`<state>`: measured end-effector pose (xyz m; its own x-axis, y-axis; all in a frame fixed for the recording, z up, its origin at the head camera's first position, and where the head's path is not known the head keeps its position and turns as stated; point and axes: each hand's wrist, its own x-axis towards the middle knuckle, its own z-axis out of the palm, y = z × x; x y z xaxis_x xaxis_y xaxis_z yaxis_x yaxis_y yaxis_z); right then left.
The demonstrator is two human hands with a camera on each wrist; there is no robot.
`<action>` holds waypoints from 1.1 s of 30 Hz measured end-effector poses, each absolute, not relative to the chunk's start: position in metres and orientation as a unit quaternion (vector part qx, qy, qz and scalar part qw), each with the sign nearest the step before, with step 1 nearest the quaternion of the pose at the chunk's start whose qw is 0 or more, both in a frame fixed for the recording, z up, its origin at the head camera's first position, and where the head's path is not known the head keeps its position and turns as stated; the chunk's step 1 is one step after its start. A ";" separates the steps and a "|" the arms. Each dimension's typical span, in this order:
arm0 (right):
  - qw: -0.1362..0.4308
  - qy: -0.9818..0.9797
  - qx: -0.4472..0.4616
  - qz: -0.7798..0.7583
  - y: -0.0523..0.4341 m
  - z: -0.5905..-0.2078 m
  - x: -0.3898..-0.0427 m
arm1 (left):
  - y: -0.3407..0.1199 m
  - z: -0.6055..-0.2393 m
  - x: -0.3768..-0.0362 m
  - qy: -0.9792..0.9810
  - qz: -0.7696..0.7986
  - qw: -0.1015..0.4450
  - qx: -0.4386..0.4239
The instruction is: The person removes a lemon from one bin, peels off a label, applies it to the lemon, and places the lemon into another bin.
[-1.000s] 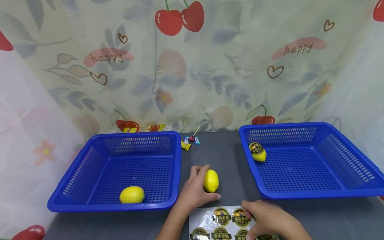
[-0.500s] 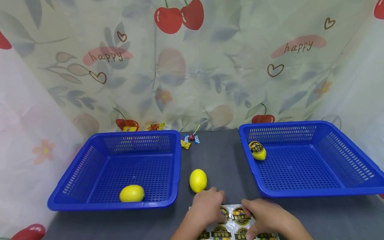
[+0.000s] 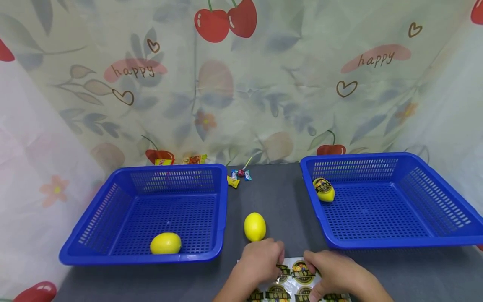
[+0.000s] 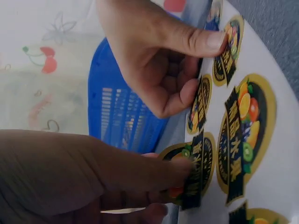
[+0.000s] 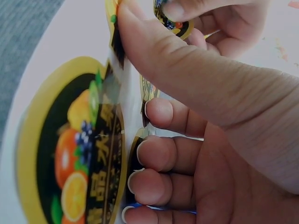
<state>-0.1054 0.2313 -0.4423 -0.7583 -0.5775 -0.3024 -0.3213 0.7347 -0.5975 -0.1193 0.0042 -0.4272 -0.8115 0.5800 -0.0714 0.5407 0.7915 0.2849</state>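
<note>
One labelled lemon (image 3: 324, 189) already lies in the right basket (image 3: 392, 241), while both the left hand (image 3: 263, 261) and right hand (image 3: 333, 273) pinch the sticker sheet (image 3: 298, 279), leaving the bare lemon (image 3: 254, 227) on the table and another lemon (image 3: 166, 243) in the left basket (image 3: 143, 256) unlabelled.

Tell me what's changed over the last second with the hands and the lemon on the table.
The left hand let go of the lemon on the table and came back to the sticker sheet, where it now pinches a sticker. The lemon ended up slightly further left. The right hand stayed on the sheet; both blue baskets and their lemons did not move.
</note>
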 end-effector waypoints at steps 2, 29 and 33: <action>0.241 0.899 -0.251 -0.266 0.231 -0.442 -0.106 | 0.002 -0.426 -0.117 0.936 0.146 0.075 0.310; -0.072 0.929 -0.277 -0.233 0.142 -0.414 -0.133 | -0.054 -0.431 -0.114 0.862 0.305 0.149 0.376; -0.083 0.928 -0.285 -0.226 0.117 -0.416 -0.159 | -0.054 -0.433 -0.115 0.860 0.299 0.147 0.387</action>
<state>-0.1585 0.1169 -0.4161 -0.8244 -0.4909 0.2816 -0.5654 0.7363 -0.3718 -0.1149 -0.0545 -0.4326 -0.6577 0.7530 -0.0207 0.5772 0.5215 0.6284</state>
